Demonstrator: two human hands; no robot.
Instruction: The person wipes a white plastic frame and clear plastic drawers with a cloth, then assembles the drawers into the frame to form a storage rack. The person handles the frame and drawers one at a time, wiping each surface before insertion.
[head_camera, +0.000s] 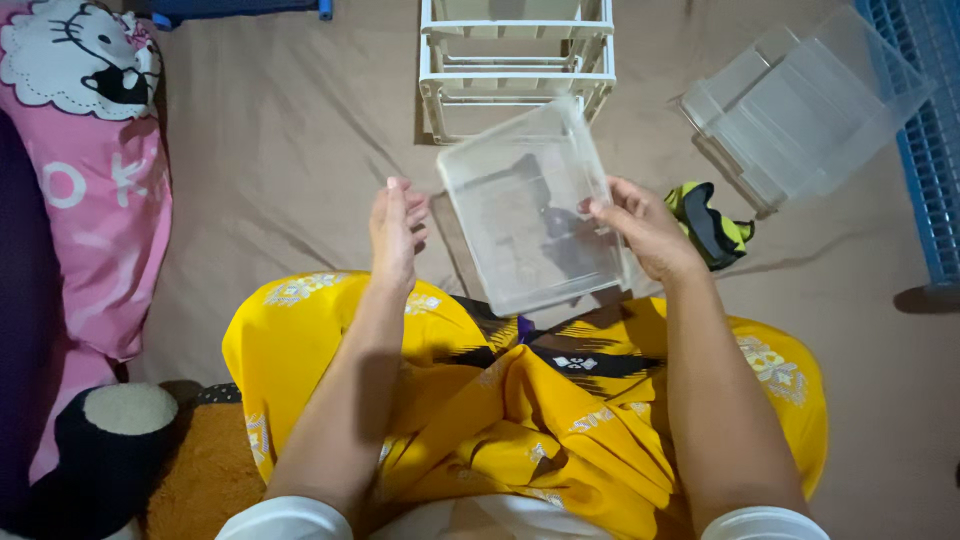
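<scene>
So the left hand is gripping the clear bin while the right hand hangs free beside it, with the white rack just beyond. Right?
Not quite: the hands are swapped. In the head view the right hand grips the clear bin at its right edge, while the left hand hangs free beside it, open and not touching. The white rack does stand just beyond.
</scene>
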